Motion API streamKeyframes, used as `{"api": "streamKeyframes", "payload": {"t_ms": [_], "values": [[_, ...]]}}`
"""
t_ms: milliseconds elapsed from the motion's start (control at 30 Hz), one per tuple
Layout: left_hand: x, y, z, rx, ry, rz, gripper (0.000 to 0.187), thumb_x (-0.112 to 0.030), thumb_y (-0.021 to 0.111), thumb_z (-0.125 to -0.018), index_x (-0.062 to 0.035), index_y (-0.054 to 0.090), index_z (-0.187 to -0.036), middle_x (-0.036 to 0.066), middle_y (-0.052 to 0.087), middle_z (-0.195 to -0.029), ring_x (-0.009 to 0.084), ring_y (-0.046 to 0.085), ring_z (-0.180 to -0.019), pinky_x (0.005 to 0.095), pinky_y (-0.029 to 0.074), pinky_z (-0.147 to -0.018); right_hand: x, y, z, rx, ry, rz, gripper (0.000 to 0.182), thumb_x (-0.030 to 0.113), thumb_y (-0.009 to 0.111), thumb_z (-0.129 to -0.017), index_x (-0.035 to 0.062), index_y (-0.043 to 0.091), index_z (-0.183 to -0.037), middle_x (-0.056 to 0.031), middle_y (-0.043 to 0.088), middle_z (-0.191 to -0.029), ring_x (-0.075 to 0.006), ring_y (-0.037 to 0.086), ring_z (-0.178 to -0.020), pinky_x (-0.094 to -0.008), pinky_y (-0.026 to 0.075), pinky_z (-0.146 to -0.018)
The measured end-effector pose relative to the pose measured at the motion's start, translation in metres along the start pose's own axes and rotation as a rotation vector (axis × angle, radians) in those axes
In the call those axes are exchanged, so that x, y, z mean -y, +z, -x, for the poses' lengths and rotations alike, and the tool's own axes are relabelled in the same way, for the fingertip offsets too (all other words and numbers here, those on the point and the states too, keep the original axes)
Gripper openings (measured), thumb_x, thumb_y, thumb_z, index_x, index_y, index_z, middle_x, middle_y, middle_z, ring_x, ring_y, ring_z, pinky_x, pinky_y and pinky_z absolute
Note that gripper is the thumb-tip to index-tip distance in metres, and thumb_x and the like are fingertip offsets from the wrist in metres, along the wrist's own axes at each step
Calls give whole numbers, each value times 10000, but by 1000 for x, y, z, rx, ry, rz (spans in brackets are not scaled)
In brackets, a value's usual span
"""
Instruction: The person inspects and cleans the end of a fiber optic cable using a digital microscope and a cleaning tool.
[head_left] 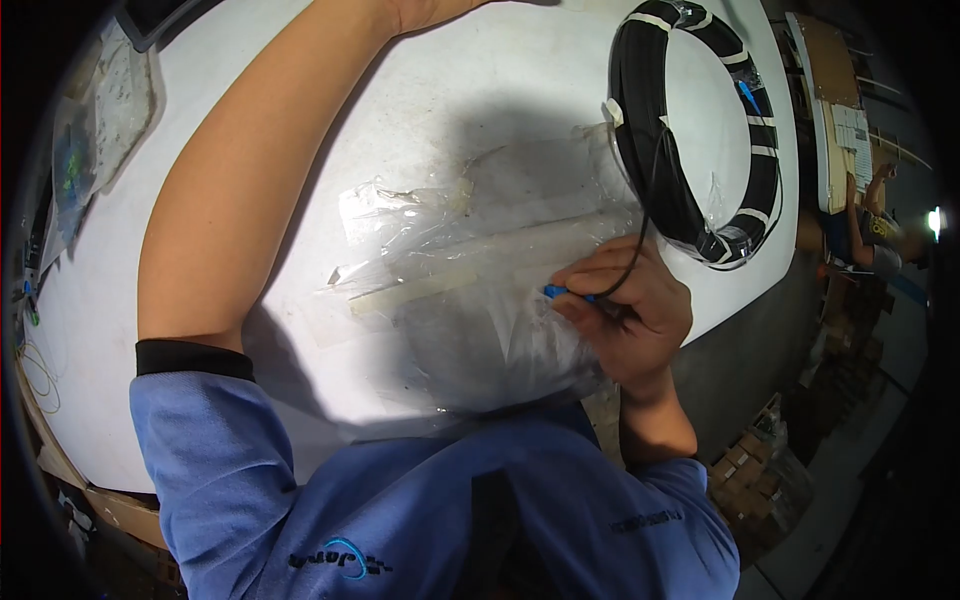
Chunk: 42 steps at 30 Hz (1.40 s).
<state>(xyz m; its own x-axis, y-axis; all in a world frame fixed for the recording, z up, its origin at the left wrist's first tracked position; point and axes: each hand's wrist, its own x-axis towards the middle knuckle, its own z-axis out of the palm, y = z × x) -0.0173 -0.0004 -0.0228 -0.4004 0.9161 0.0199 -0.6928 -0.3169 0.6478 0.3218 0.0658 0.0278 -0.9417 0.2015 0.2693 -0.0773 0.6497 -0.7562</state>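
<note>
Well, the right hand (640, 305) has its grip pinched on a blue plug (556, 291), right of centre; best held by the body, I'd say, its black cable (648, 195) curving gently. The left hand (432, 12) is cut off up top, grip impossible to tell. I count one coil (638, 80), upper right, and two plugs, the second plug (748, 97) lying against it.

Wound into a black coil (640, 90), banded white; runs by a thin lead (637, 252) to a blue connector (555, 291), pinched sideways, left of the coil's near end.
</note>
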Motion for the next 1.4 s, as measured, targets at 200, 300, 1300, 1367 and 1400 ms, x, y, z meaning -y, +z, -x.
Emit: {"api": "streamKeyframes", "payload": {"t_ms": [200, 300, 1300, 1367, 1400], "values": [[0, 1, 1, 0, -7, 16, 807, -727, 448, -1015, 50, 653, -1080, 162, 735, -934, 299, 753, -915, 431, 624, -888, 0, -9, -4, 94, -8, 1, 188, 105, 909, -782, 60, 756, -881, -46, 758, -847, -195, 711, -848, -331, 532, -787], [0, -1, -1, -29, -23, 13, 815, -731, 437, -1016, 52, 652, -1082, 165, 733, -926, 303, 754, -900, 427, 626, -885, -1, -14, -11, 22, 213, -479, 169, 79, 858, -860, 6, 740, -956, -93, 758, -940, -167, 701, -874, -308, 525, -784], [2, 10, 7, -45, 49, -15, 659, -607, 432, -1080, -47, 531, -1413, 130, 682, -1263, 236, 706, -1108, 408, 593, -972, -48, 54, -172, -409, -146, -349, 245, 43, 655, -1023, -52, 733, -1235, -179, 760, -1166, -193, 728, -1047, -287, 558, -943], [2, 11, 8, -48, 51, -20, 666, -611, 434, -1078, -45, 524, -1417, 127, 679, -1262, 230, 706, -1102, 396, 593, -965, -49, 55, -172, -406, -148, -350, 247, 43, 658, -1022, -51, 732, -1238, -181, 760, -1160, -192, 728, -1039, -288, 560, -937], [2, 11, 8, -47, 51, -21, 666, -611, 434, -1078, -45, 524, -1417, 127, 679, -1262, 230, 706, -1102, 396, 593, -965, -51, 56, -172, -407, -149, -351, 247, 43, 659, -1021, -52, 732, -1237, -182, 760, -1160, -193, 728, -1040, -288, 561, -935]]}}
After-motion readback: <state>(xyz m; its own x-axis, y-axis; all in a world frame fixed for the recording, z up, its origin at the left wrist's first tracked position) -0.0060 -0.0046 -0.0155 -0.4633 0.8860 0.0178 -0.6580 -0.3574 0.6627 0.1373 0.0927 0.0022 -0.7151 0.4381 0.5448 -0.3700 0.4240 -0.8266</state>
